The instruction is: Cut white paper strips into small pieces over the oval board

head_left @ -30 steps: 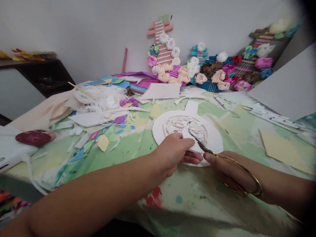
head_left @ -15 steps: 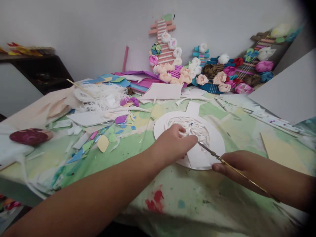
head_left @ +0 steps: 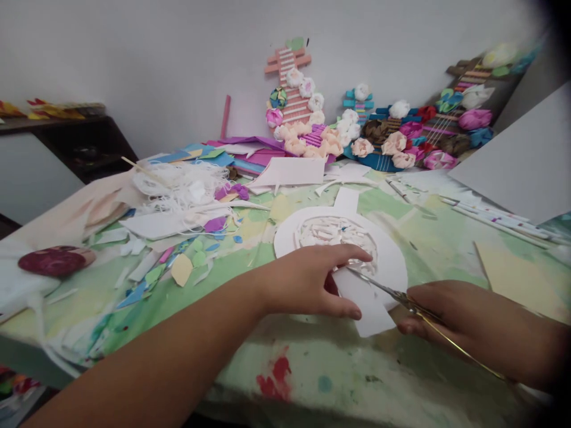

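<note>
My right hand (head_left: 464, 327) is closed on a pair of gold-handled scissors (head_left: 413, 304), whose narrow blades point left across a white paper piece (head_left: 372, 315). That piece lies over the near edge of a white round cutout (head_left: 395, 249) with a short neck at the top. Inside the cutout is a ring-shaped bed of small white paper strips (head_left: 312, 229). My left hand (head_left: 328, 279) hovers over the cutout's near side, thumb and forefinger stretched apart around the blade tips. Its other fingers are partly hidden beneath the palm.
White string (head_left: 187, 184) and coloured paper scraps (head_left: 181, 270) lie to the left, near a dark red oval object (head_left: 56, 260). Decorated guitar-like crafts (head_left: 298, 101) lean on the back wall. At right are white paper sticks (head_left: 499, 220) and a yellow sheet (head_left: 513, 279).
My left hand has opened, its thumb moving away from the forefinger and towards me. The paper piece now juts past the cutout's near edge. The scissors have shifted slightly, their blades over the paper.
</note>
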Motion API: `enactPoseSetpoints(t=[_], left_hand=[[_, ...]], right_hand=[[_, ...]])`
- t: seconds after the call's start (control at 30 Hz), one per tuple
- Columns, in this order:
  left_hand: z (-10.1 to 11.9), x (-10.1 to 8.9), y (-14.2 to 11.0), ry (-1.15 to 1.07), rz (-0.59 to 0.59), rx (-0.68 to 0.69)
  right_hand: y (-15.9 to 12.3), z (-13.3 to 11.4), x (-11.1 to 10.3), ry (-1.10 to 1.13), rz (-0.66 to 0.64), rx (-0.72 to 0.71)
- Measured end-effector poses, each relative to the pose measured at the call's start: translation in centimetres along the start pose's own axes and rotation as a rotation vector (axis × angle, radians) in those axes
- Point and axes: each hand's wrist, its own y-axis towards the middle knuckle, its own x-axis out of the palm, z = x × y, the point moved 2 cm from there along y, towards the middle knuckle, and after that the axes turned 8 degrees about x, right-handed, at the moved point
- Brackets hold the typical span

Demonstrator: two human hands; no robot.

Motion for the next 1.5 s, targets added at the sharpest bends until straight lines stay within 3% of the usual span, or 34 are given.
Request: enactPoseSetpoints(t=[0.33, 0.57, 1.0, 1.5], left_hand=[[-0.4, 0.4, 0.3, -0.236, -0.019, -0.030], [-0.2, 0.7, 0.3, -0.395, -0.056, -0.128], [0.0, 1.0, 0.3, -0.325, -0.063, -0.169], [-0.6, 1.4, 0.4, -0.570, -0.074, -0.325]], right_hand=[[0.5, 0.9, 0.9, -0.010, -0.029, -0.043], [0.5, 1.1, 1.1, -0.065, 0.016, -0.020], [0.0, 0.4, 0.7, -0.090, 0.010, 0.022], [0.5, 1.0, -0.8, -0.039, -0.049, -0.004]])
